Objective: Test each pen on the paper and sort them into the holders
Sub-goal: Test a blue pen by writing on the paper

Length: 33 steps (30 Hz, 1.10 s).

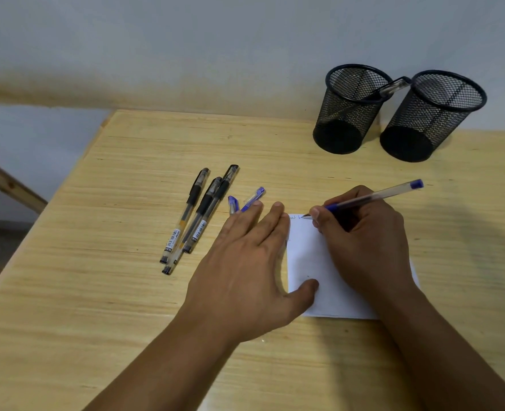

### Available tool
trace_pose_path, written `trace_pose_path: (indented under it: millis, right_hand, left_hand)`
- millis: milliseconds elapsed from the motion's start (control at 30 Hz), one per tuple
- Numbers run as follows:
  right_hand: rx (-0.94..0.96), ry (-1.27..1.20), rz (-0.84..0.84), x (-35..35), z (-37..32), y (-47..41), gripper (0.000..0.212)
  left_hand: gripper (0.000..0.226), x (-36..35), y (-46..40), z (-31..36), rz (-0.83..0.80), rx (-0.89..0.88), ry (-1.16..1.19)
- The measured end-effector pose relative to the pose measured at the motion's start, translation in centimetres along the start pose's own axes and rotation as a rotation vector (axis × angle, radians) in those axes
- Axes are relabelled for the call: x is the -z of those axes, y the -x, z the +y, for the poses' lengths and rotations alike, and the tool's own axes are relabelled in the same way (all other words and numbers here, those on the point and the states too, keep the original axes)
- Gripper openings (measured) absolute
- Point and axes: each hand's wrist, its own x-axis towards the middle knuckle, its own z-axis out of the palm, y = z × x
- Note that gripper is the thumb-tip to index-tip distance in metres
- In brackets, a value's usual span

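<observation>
My right hand [364,232] grips a blue pen [372,197] with its tip touching the top of a white paper [307,253], where small marks show. My left hand [245,262] lies flat with straight fingers, its thumb and fingertips pressing the paper's left edge. Three black capped pens [197,215] lie side by side to the left. Two blue pen caps or pens [246,201] peek out just past my left fingertips. Two black mesh holders stand at the back right: the left holder [349,111] has a pen [392,87] leaning out of it, and beside it stands the right holder [432,117].
The wooden table [126,307] ends at a left edge running diagonally, with floor beyond. A pale wall stands right behind the holders. Bare tabletop lies between the pens and the holders.
</observation>
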Motion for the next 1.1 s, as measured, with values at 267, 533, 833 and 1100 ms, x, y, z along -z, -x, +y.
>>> trace_pose_path:
  millis: [267, 533, 833, 1100]
  right_hand:
    - [-0.015, 0.01, -0.01, -0.01, 0.02, -0.01, 0.009]
    - [-0.042, -0.006, -0.008, -0.1, -0.08, -0.05, 0.009]
    - [-0.047, -0.011, -0.012, 0.11, -0.16, -0.01, 0.008]
    - [-0.064, -0.014, 0.011, 0.01, -0.3, -0.12, 0.009]
  left_hand:
    - [0.094, -0.03, 0.0, -0.01, 0.004, 0.004, 0.003]
    - [0.094, 0.03, 0.08, -0.09, 0.011, 0.004, 0.004]
    - [0.094, 0.12, 0.1, -0.08, 0.013, 0.002, 0.001]
    - [0.094, 0.22, 0.08, 0.03, 0.02, -0.004, 0.0]
